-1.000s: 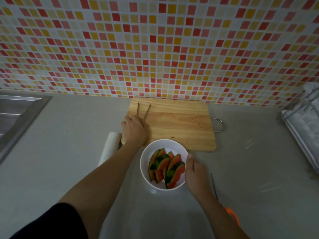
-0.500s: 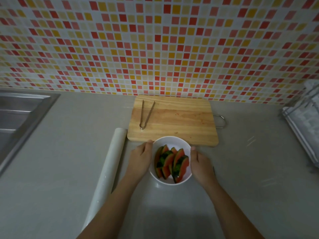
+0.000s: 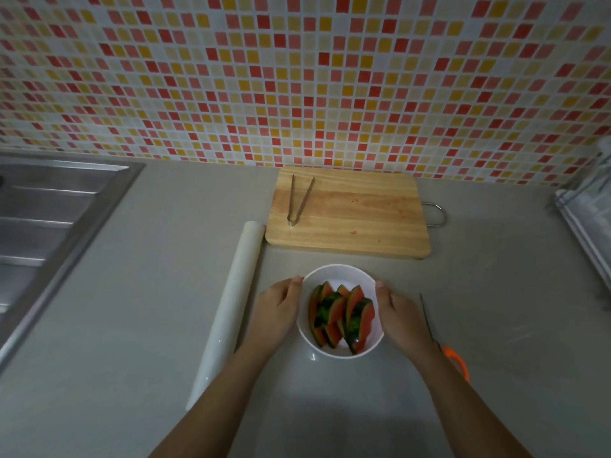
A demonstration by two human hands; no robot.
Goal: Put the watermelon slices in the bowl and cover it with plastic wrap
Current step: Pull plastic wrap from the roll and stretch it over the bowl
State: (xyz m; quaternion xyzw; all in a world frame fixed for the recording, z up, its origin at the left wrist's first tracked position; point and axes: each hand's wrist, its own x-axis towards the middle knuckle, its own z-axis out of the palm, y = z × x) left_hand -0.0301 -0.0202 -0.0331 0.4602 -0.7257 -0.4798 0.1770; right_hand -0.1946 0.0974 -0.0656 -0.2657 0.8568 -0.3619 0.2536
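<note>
Bowl (image 3: 340,274), white, low centre of frame on the grey counter; watermelon slices (image 3: 342,317) packed inside, rind up. Slices look loaded; wrapping remains. Judgement: settle the bowl flat and centred, leaving room to draw film across from the plastic wrap roll (image 3: 231,309) at left.

Left hand (image 3: 277,312) and right hand (image 3: 401,317) cup opposite sides, fingers together and curved against the wall, thumbs at the rim.

Above: cutting board (image 3: 357,216) bearing tongs (image 3: 299,201).

Wooden cutting board (image 3: 357,219) matt, grainy; metal tongs (image 3: 297,201) shiny; bowl (image 3: 340,276) glossy white; countertop (image 3: 132,325) smooth grey.
</note>
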